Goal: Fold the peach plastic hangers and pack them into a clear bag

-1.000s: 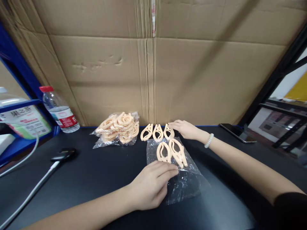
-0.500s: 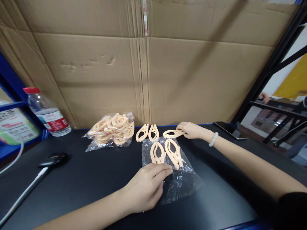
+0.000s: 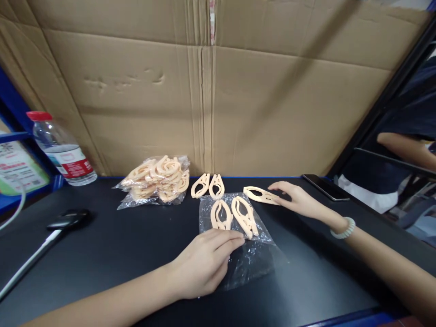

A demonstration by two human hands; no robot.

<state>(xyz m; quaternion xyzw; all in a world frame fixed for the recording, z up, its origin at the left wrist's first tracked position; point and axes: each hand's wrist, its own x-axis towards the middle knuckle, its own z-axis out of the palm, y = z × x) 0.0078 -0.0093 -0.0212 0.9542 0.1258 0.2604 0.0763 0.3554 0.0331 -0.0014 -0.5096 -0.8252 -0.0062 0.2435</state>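
My left hand (image 3: pixel 208 263) has its fingers together on a clear plastic bag (image 3: pixel 252 263), pinching it near its middle. Two peach plastic pieces, which look like folded hangers, are in the bag's far half: one (image 3: pixel 218 213) partly behind my fingers, the other (image 3: pixel 243 213) to its right. My right hand (image 3: pixel 298 200) has thumb and fingers apart. It touches the narrow right end of a loose folded hanger (image 3: pixel 259 194) lying on the table beyond the bag. Two more loose hangers, a left one (image 3: pixel 200 186) and a right one (image 3: pixel 217 186), lie side by side behind the bag.
A pile of bagged hangers (image 3: pixel 156 179) lies at the back left. A water bottle (image 3: pixel 64 154), a black device with a white cable (image 3: pixel 68 219) and a phone (image 3: pixel 325 187) are on the black table. Cardboard (image 3: pixel 272 100) stands behind. Another person's arm (image 3: pixel 405 147) shows at right.
The loose hanger by my right hand has shifted right and turned, its narrow end now nearer me. My right hand has moved right and its fingers have spread. My left hand stays put.
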